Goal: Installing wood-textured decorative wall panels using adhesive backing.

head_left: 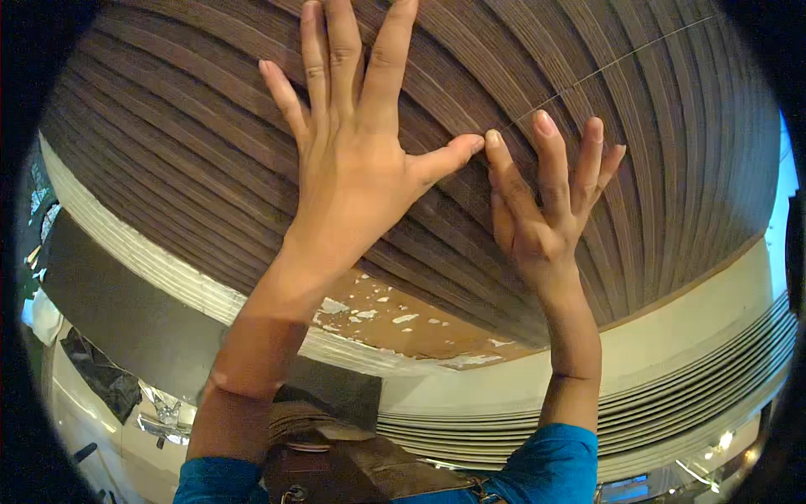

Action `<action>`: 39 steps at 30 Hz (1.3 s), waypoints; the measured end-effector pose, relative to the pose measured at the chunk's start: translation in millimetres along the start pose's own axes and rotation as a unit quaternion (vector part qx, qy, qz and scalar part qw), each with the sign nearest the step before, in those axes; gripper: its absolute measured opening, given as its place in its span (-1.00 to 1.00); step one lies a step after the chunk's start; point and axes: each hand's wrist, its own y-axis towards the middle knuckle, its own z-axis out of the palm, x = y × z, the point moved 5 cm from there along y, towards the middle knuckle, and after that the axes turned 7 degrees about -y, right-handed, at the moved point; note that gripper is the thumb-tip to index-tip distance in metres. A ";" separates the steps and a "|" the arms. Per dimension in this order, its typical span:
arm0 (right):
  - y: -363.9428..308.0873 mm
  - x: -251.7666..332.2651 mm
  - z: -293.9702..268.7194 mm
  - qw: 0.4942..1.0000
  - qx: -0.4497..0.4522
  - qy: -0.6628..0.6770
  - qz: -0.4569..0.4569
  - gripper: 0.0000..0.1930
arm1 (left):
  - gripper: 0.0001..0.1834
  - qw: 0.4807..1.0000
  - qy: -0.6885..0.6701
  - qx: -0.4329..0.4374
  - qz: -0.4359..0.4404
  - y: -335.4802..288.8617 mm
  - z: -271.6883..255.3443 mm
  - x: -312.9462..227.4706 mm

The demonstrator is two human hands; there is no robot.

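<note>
A large dark brown panel with wood grain and long raised ribs [210, 181] spreads under both hands. My left hand [353, 160] lies over it with fingers spread and thumb stretched to the right. To its right is my right hand [546, 210], fingers raised and apart, the thumb mostly hidden. My left thumb tip and right index fingertip almost meet; whether they touch, I cannot tell. From near that spot a thin pale line [617, 64] runs across the ribs to the upper right; thread or seam is unclear. I see nothing held in either hand.
Between my forearms shows a tan board [395, 323] with flaking white patches. Layered cream panel edges [193, 286] lie along the left, near a dark grey slab [143, 286]. Ridged cream sheets [672, 403] are stacked at the lower right. A brown apron [336, 470] covers my front.
</note>
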 end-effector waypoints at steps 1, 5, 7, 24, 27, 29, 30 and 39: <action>-1.0 3.0 -1.1 1.000 0.000 0.003 -0.005 -0.66 | 0.17 1.000 0.002 0.010 -0.006 -2.2 0.6 1.5; -2.6 12.8 -3.0 0.999 0.019 0.036 0.003 -0.65 | 0.21 1.000 0.002 0.025 -0.017 -9.9 -0.7 4.0; -3.1 16.5 -3.7 0.998 0.034 0.047 0.006 -0.64 | 0.22 1.000 -0.008 0.003 0.015 -11.8 -3.1 2.5; -26.3 64.0 2.7 0.990 0.090 0.112 0.000 -0.60 | 0.25 0.999 -0.006 -0.031 -0.022 -61.8 -1.0 34.4; -29.3 70.2 2.4 0.987 0.104 0.118 -0.013 -0.58 | 0.26 0.999 0.004 -0.022 -0.030 -73.4 -1.3 43.8; -30.7 72.1 2.1 0.987 0.108 0.117 -0.010 -0.57 | 0.27 0.999 -0.002 0.000 -0.048 -82.0 -2.1 53.1; -31.7 73.2 3.2 0.986 0.115 0.116 -0.002 -0.56 | 0.27 0.999 -0.002 -0.003 -0.042 -86.2 -3.6 56.0; -45.7 105.0 7.5 0.980 0.119 0.148 -0.054 -0.53 | 0.25 0.999 -0.011 0.020 -0.039 -110.3 -3.5 75.1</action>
